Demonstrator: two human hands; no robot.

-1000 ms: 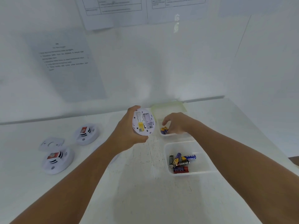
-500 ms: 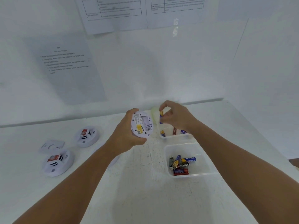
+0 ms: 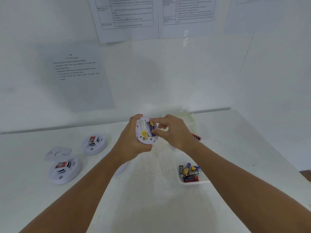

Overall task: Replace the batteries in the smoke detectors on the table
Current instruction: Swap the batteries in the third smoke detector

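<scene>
- Gripping the white smoke detector [image 3: 143, 132] with your left hand [image 3: 130, 145], fingers and thumb curled round its rim, back side tilted up toward you, lifted above the table [image 3: 159, 199].
- Your right hand [image 3: 175, 133] pinches a blue-and-yellow battery [image 3: 152, 127] between thumb and fingertips, right at the detector's open battery bay (can't tell whether it is seated).
- Yellow label [image 3: 144, 133] sits on the detector's back, just at 7 o'clock of the battery.
- Two more detectors lie face up at 9 o'clock of the hands: far detector [image 3: 94, 143], near detector [image 3: 64, 169], apart from each other.
- Loose white mounting plate [image 3: 58, 153] lies between them, a bit to 9 o'clock, just beside the near one.
- Clear tray [image 3: 195, 183] at 4 o'clock of the hands holds mixed batteries [image 3: 189, 172], heaped and touching.
- Second tray [image 3: 193, 121] at 3 o'clock, mostly hidden behind your right hand; a red battery [image 3: 196, 136] shows at its edge.
- Printed sheets [image 3: 77, 68] hang on the wall at 12 o'clock.
</scene>
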